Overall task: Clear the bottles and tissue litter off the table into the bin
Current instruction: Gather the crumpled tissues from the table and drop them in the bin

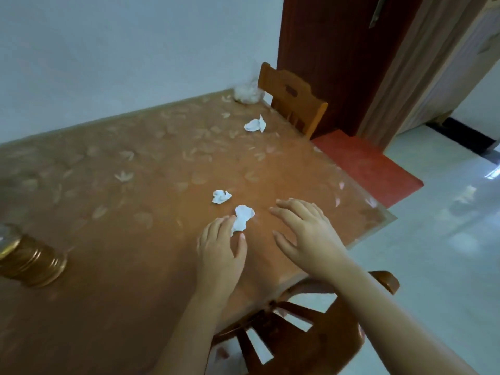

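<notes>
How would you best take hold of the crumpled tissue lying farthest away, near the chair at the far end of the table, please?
Pinch the far crumpled tissue from above by the peak that stands up on its right side. It lies loose on the flat table with nothing touching it, so a top-down pinch is probably easiest. The right hand is open and nearer that edge; the left hand already touches another tissue.

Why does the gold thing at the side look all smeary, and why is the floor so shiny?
In the head view, the gold ribbed jar sits at the left edge, where the wide lens stretches and blurs it; the pale tiled floor mirrors bright light as glare; the crumpled white tissue at the left hand looks sharper.
</notes>
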`<state>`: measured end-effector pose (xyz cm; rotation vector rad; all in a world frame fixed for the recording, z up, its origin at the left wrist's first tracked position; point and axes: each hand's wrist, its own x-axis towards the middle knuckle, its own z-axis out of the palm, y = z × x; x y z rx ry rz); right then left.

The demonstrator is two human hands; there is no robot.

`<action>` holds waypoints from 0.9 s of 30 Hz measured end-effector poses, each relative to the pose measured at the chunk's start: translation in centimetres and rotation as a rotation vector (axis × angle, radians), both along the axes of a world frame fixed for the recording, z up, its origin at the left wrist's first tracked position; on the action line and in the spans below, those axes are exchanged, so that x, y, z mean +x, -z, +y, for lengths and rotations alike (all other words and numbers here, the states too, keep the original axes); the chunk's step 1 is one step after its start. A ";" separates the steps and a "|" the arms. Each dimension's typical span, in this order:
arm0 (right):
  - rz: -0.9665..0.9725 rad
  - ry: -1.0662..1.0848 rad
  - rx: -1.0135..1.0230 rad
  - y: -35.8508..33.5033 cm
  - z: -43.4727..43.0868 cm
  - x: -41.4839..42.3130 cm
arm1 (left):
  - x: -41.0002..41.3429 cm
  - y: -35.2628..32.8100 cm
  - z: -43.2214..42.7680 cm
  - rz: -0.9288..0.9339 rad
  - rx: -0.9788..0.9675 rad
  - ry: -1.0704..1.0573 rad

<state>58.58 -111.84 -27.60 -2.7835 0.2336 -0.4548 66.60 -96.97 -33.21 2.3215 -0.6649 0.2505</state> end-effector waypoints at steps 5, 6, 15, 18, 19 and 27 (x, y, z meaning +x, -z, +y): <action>0.009 -0.124 0.034 2.5 -2.0 4.5 | 2.5 2.3 -1.2 0.027 0.024 -0.059; 0.021 -0.146 0.042 3.0 -2.4 5.5 | 2.8 2.7 -1.4 0.040 0.037 -0.069; 0.144 -0.371 0.170 8.5 -5.8 13.4 | 4.7 7.5 -4.2 0.152 0.032 -0.204; 0.207 -0.432 0.207 10.6 -6.9 15.8 | 5.1 9.0 -5.0 0.152 0.037 -0.286; 0.228 -0.454 0.214 11.2 -7.4 16.5 | 5.1 9.4 -5.2 0.161 0.031 -0.322; 0.296 -0.518 0.287 14.5 -8.9 20.7 | 5.2 11.9 -6.4 0.202 0.026 -0.393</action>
